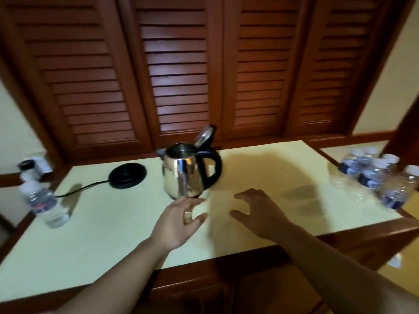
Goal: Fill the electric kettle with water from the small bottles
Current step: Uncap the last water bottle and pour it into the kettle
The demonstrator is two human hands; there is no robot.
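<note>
A steel electric kettle point(186, 175) with a black handle stands mid-counter, off its base, lid tipped up and open. Its round black base point(127, 175) lies to the left with a cord trailing away. One small water bottle point(44, 201) stands at the counter's left edge. Several small bottles point(376, 177) with blue labels are grouped at the right end. My left hand point(181, 219) hovers just in front of the kettle, fingers loosely spread, holding nothing. My right hand point(260, 211) hovers to the kettle's right, fingers spread and bent, also holding nothing.
The pale counter point(108, 234) has a wooden front edge and cabinets below. Louvred wooden doors point(176, 64) rise right behind it. A dark-capped object point(26, 165) and something white sit on a lower ledge at the far left.
</note>
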